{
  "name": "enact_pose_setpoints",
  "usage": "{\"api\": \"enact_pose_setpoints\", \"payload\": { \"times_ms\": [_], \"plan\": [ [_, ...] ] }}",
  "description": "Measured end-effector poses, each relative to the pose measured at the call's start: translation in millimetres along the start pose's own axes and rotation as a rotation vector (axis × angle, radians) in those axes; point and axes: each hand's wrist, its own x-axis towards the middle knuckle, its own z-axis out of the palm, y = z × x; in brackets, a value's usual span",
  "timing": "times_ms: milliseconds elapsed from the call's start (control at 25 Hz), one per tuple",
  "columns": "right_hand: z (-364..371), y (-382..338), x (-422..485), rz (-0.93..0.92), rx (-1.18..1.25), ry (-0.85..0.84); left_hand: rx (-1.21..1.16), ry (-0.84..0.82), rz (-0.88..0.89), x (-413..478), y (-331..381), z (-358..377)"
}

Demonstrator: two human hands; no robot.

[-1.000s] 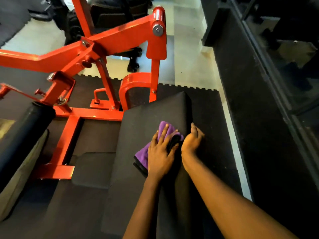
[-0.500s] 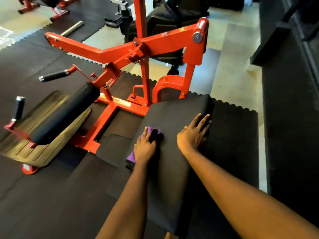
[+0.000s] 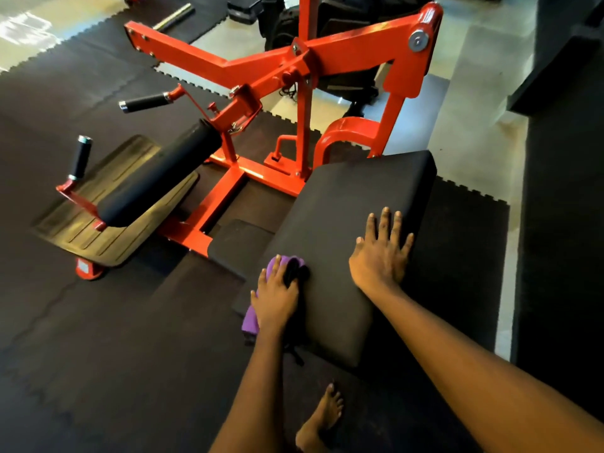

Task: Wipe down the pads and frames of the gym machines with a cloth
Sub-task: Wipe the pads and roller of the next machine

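Leftmost, the roller pad [image 3: 157, 178] and red frame [image 3: 228, 197] look untouched, likely left to do. At the bench pad's [image 3: 359, 191] left edge the left hand [image 3: 276, 299] presses loosely straight fingers on the bunched purple cloth [image 3: 251, 320], which has a dark fold and drapes over that edge. The right hand [image 3: 380, 256] rests spread and empty mid-pad.

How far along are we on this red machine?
Done: cannot tell; no wiped patch shows. In hand: the left hand presses the purple cloth on the left edge of the large black pad, the right hand flat on it. Remaining: roller pad, hand grips, red frame, none near the cloth.
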Motion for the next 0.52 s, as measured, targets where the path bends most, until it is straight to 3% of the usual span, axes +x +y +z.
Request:
{"api": "enact_pose_setpoints", "payload": {
  "times_ms": [80,120,240,320,400,520],
  "plan": [
    [6.0,4.0,-12.6,-0.011,0.172,0.121,0.009,-0.015,-0.007,20.3,10.1,-5.5],
    [7.7,6.5,-13.5,0.041,0.373,0.17,0.01,-0.001,0.004,18.3,13.2,-5.0],
    [5.3,15.2,-6.3,0.297,1.09,0.24,-0.013,0.047,0.231,-40.4,29.4,12.9],
    [-3.3,14.2,-7.1,0.378,1.246,0.186,0.009,0.069,0.368,-80.0,39.3,24.9],
    [-2.8,10.5,-10.5,0.343,1.059,0.132,0.033,0.05,0.384,-79.7,38.5,30.2],
    [0.9,-2.0,-29.0,0.169,0.322,0.098,0.013,0.068,0.244,-43.7,21.0,21.5]
  ]
}}
